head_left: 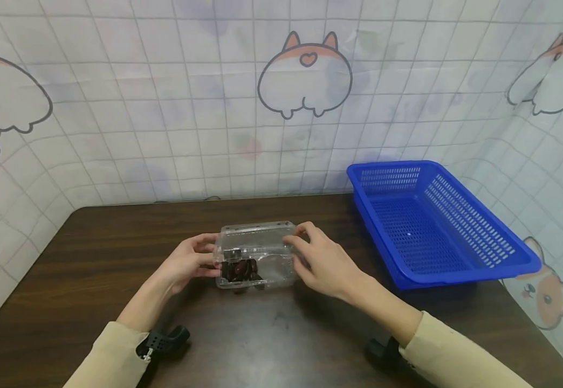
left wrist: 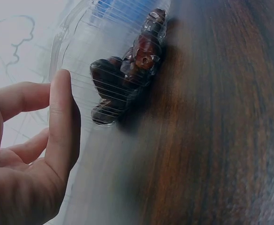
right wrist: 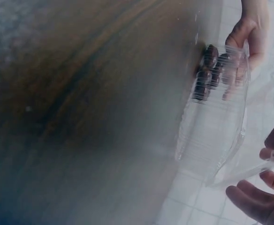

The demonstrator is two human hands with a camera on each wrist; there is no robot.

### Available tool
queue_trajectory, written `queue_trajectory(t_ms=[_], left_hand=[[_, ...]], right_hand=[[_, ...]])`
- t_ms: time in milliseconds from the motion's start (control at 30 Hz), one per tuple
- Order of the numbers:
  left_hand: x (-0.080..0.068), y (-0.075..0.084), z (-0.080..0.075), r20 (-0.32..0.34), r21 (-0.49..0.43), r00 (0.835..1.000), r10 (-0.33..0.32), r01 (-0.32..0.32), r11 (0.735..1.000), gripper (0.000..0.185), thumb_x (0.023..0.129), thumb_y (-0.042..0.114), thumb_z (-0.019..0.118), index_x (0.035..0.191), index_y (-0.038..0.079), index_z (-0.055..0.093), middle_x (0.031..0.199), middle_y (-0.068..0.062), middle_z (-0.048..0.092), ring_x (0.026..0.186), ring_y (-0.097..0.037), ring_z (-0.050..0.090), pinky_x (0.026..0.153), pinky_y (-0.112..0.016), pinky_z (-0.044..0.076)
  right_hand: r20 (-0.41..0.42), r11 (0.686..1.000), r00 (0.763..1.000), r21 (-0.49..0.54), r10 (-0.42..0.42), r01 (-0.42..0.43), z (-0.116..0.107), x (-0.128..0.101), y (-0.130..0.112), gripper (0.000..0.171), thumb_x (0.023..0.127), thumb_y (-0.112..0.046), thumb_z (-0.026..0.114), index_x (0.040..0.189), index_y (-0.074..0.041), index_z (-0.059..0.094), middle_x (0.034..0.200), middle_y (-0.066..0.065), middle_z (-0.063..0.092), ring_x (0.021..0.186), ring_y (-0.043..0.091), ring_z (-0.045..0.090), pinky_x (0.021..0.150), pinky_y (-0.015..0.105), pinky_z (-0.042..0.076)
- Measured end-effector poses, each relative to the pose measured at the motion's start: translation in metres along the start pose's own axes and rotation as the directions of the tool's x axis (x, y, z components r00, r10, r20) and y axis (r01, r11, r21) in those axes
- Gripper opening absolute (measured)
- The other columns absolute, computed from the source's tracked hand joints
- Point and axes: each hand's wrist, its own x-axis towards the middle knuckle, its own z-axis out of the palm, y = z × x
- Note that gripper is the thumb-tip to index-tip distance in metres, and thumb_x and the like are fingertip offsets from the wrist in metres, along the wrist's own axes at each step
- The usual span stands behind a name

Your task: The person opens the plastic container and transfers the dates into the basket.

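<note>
A clear plastic clamshell box [head_left: 274, 269] stands on the table in front of me, its lid [head_left: 257, 235] raised at an angle. Dark, glossy reddish-brown fruits that look like dates [head_left: 240, 269] are heaped at its left end; the left wrist view shows them [left wrist: 127, 70] through the ribbed wall. My left hand [head_left: 189, 262] grips the box's left end, thumb [left wrist: 63, 117] along the rim. At the right end, my right hand [head_left: 327, 264] pinches the lid's edge between curled fingers, as the right wrist view shows beside the fingers [right wrist: 254, 199].
A blue plastic basket [head_left: 376, 226] with slotted walls stands at the table's back right, close to my right forearm. The dark wooden table [head_left: 92, 258] meets a white, grid-patterned wall cloth [head_left: 184, 108] at its back edge. Black straps [head_left: 167, 340] sit at my wrists.
</note>
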Motion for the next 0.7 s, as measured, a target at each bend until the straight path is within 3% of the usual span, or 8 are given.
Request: queue_trajectory(t_ms=[233, 500, 700], left_hand=[[0.0030, -0.0005, 0.0033, -0.001, -0.003, 1.000, -0.004, 0.004, 1.000, 0.065, 0.099, -0.003, 0.062, 0.156, -0.005, 0.031, 0.118, -0.019, 0.057, 0.083, -0.020, 0.066, 0.076, -0.035, 0.062], [0.0022, -0.0003, 0.0016, 0.017, -0.014, 1.000, -0.001, 0.001, 1.000, 0.068, 0.098, -0.003, 0.064, 0.156, -0.006, 0.029, 0.109, -0.014, 0.058, 0.084, -0.020, 0.065, 0.076, -0.036, 0.062], [0.0018, -0.0018, 0.0024, 0.011, -0.028, 1.000, -0.004, 0.005, 1.000, 0.072, 0.098, -0.003, 0.064, 0.157, -0.007, 0.023, 0.110, -0.013, 0.058, 0.084, -0.020, 0.065, 0.077, -0.036, 0.062]], right_hand=[[-0.025, 0.998, 1.000, 0.063, 0.001, 0.001, -0.0008, -0.0041, 0.0025, 0.032, 0.095, -0.006, 0.064, 0.126, -0.002, 0.061, 0.123, 0.012, 0.053, 0.081, 0.013, 0.056, 0.066, 0.027, 0.052], [-0.152, 0.991, 0.988, 0.134, 0.016, 0.004, 0.0018, -0.0045, 0.0049, 0.027, 0.089, -0.005, 0.073, 0.109, -0.004, 0.055, 0.107, 0.007, 0.052, 0.085, 0.018, 0.057, 0.068, 0.029, 0.054], [-0.197, 0.985, 0.980, 0.173, 0.020, 0.014, 0.0013, -0.0030, 0.0075, 0.029, 0.089, -0.007, 0.078, 0.106, -0.004, 0.056, 0.102, 0.006, 0.058, 0.090, 0.021, 0.064, 0.076, 0.034, 0.059]])
